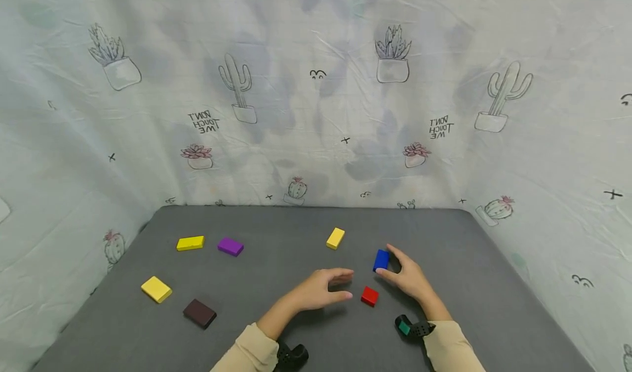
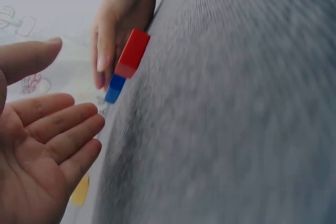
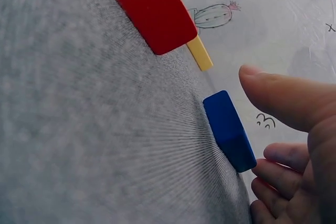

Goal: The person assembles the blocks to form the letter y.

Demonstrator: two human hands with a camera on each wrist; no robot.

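Observation:
A blue block (image 1: 381,260) lies on the grey table, with my right hand (image 1: 408,276) around its right side. In the right wrist view the thumb (image 3: 273,95) stands apart from the blue block (image 3: 229,132), and the other fingers are close to its lower end; whether they touch it I cannot tell. Nearer to me lies a small red block (image 1: 370,296), between the two hands. My left hand (image 1: 321,291) is held to the left of the red block with its fingers extended and nothing in it. Its palm (image 2: 31,156) shows bare in the left wrist view.
Beyond the hands lies a yellow block (image 1: 336,238). Further left are a bright yellow block (image 1: 190,243), a purple block (image 1: 230,246), a pale yellow block (image 1: 156,289) and a dark brown block (image 1: 199,313). A printed curtain (image 1: 316,103) hangs behind the table (image 1: 276,229).

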